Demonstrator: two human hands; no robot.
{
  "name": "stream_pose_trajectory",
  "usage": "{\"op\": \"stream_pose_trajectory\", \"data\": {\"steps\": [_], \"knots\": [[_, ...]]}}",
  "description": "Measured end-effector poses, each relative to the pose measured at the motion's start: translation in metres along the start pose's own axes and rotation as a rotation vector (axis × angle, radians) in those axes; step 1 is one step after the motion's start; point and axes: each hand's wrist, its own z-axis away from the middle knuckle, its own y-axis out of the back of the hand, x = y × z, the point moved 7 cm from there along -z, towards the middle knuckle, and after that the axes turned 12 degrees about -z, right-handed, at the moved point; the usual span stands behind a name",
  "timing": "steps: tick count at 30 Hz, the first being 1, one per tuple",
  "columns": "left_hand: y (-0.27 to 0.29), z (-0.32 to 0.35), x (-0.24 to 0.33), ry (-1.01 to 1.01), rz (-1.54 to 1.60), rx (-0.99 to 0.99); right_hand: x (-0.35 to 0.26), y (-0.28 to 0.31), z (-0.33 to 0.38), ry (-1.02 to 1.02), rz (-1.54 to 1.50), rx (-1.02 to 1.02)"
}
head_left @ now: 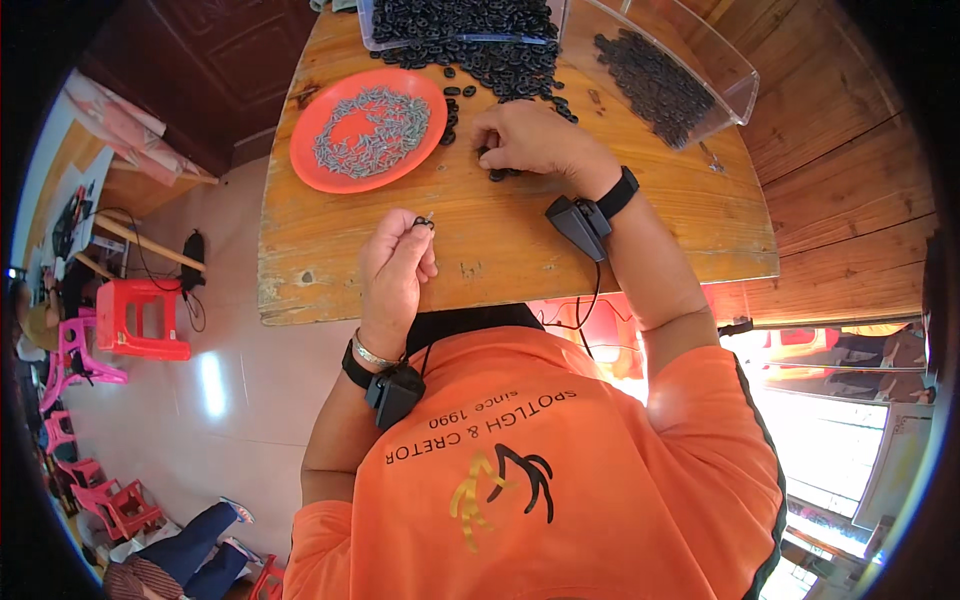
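My left hand [393,268] is closed near the table's front edge, pinching a small black oval piece [422,223] with a thin metal tip, like a screw's, sticking up from it. Farther off and to the right, my right hand [540,138] reaches down to the wooden table with its fingers drawn together on a small black piece [485,151]. Its curled fingers partly hide that piece and others under them. An orange plate [306,168] of loose silver screws [352,158] lies left of my right hand. Beyond the hand spreads a heap of black oval pieces [512,72].
A clear plastic bin [563,28] with many black pieces stands at the far edge. Another clear bin [738,100], holding dark pieces [655,85], is at the far right. Red stools [145,318] stand on the floor to the left, and a person's legs [195,545] show lower left.
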Motion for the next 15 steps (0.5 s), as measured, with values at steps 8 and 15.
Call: {"op": "stream_pose_trajectory", "data": {"steps": [8,15], "knots": [[-0.001,0.001,0.003,0.000,0.009,0.025,-0.002,-0.006,-0.003,0.152,0.166,0.086],[0.000,0.001,0.001,-0.013,-0.012,0.027,-0.020,-0.008,0.004,0.169,0.268,0.098]]}}
